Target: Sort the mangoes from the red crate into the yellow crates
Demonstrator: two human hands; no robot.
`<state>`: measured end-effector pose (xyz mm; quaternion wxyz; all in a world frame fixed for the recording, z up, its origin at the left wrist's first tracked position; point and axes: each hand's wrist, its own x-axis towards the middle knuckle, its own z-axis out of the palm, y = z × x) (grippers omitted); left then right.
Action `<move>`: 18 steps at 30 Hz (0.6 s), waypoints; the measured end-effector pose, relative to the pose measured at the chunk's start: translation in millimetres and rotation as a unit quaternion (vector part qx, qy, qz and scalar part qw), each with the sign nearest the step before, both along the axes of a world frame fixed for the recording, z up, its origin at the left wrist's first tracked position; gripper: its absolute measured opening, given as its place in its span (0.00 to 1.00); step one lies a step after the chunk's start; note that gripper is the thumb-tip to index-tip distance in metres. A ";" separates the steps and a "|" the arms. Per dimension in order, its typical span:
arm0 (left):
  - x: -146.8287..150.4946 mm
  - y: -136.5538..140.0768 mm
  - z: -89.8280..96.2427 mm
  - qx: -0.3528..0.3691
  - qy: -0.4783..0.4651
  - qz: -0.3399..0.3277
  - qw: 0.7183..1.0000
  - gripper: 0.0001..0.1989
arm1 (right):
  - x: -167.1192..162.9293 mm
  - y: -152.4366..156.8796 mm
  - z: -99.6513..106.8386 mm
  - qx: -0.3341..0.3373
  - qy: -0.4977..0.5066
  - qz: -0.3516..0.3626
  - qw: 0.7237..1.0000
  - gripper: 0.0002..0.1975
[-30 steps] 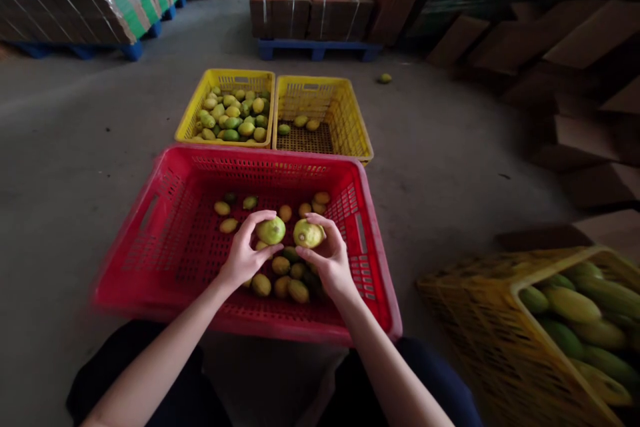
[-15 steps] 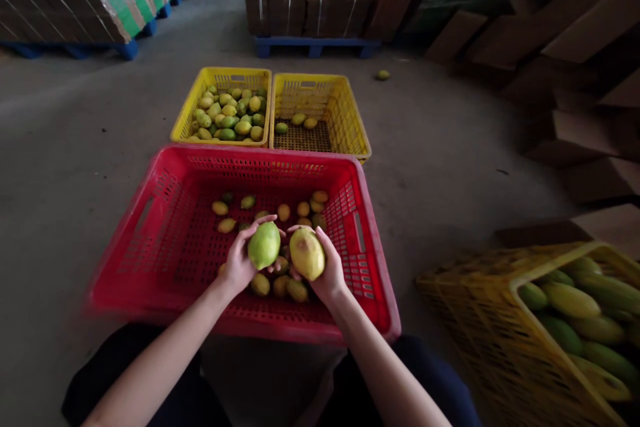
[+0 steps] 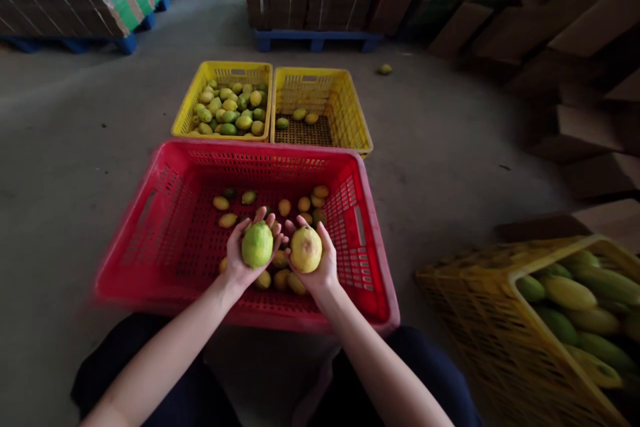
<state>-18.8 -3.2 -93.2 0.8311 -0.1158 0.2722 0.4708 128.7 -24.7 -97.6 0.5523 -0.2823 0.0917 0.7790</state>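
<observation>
My left hand (image 3: 239, 260), palm up, cradles a green lemon (image 3: 257, 244) with its fingers curled loosely behind the fruit. In my right hand (image 3: 326, 265) rests a yellow lemon (image 3: 306, 249) with a brownish patch facing me. Both hands are side by side above a large red crate (image 3: 165, 287), their fingertips almost touching. Several yellow and greenish lemons (image 3: 228, 220) are scattered over the crate's floor, some partly hidden behind my hands.
Beyond the red crate stand a yellow crate (image 3: 175, 121) full of lemons and another yellow crate (image 3: 361, 110) holding three. At right is a yellow crate (image 3: 465, 293) of larger green fruit. One lemon (image 3: 385, 69) lies on the floor. Cartons (image 3: 283, 3) sit on a blue pallet (image 3: 317, 44).
Both lemons have turned in my hands. My fingers have opened out more beneath them, and my left hand has shifted slightly left.
</observation>
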 end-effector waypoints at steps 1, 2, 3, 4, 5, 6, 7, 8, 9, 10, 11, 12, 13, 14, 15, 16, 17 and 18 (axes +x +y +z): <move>0.2 -0.1 0.1 0.003 0.000 -0.001 1.000 0.21 | 0.1 -0.1 1.0 -0.004 0.001 -0.003 1.000 0.18; 0.5 -0.3 0.0 0.005 0.001 -0.002 1.000 0.21 | 0.4 -0.2 1.7 -0.007 0.003 -0.005 1.000 0.18; 0.8 -0.5 -0.1 0.006 0.002 -0.003 1.000 0.21 | 0.8 -0.4 2.1 -0.009 0.005 -0.007 1.000 0.19; 1.2 -0.7 -0.3 0.007 0.005 -0.003 1.000 0.21 | 1.3 -0.6 2.4 -0.009 0.008 -0.008 1.000 0.18; 1.6 -1.0 -0.7 0.008 0.008 -0.004 1.000 0.21 | 1.7 -0.8 2.5 -0.006 0.010 -0.008 1.000 0.18; 2.0 -1.3 -1.1 0.009 0.011 -0.004 1.000 0.21 | 2.0 -1.1 2.5 -0.003 0.013 -0.007 1.000 0.17; 2.3 -1.5 -1.6 0.011 0.014 -0.005 1.000 0.21 | 2.2 -1.3 2.4 0.001 0.015 -0.006 1.000 0.16; 2.6 -1.7 -2.1 0.012 0.017 -0.006 1.000 0.20 | 2.4 -1.5 2.2 0.005 0.015 -0.004 1.000 0.16; 2.8 -1.9 -2.5 0.012 0.019 -0.008 1.000 0.20 | 2.4 -1.6 2.1 0.009 0.014 -0.002 1.000 0.15; 2.9 -2.0 -3.0 0.013 0.021 -0.010 1.000 0.20 | 2.4 -1.8 1.9 0.013 0.012 0.000 1.000 0.15; 2.9 -2.0 -3.4 0.015 0.023 -0.011 1.000 0.20 | 2.4 -2.0 1.7 0.018 0.010 0.001 1.000 0.14; 2.9 -2.0 -3.7 0.020 0.025 -0.013 0.999 0.19 | 2.4 -2.1 1.5 0.023 0.007 0.002 1.000 0.13; 2.9 -2.0 -4.1 0.027 0.027 -0.015 0.999 0.19 | 2.4 -2.3 1.4 0.028 0.006 0.002 1.000 0.13; 2.9 -2.0 -4.4 0.033 0.029 -0.016 0.999 0.19 | 2.4 -2.5 1.4 0.032 0.005 0.002 0.999 0.12; 2.8 -2.1 -4.7 0.037 0.030 -0.018 0.999 0.19 | 2.4 -2.7 1.5 0.036 0.005 0.003 0.999 0.12; 2.8 -2.1 -5.1 0.036 0.030 -0.018 0.999 0.19 | 2.4 -2.9 1.5 0.038 0.005 0.003 0.999 0.11; 2.8 -2.1 -5.6 0.031 0.028 -0.017 0.999 0.19 | 2.4 -3.0 1.5 0.039 0.004 0.004 0.999 0.11; 2.7 -2.1 -6.1 0.024 0.026 -0.014 0.999 0.19 | 2.4 -3.1 1.4 0.041 0.003 0.004 0.999 0.11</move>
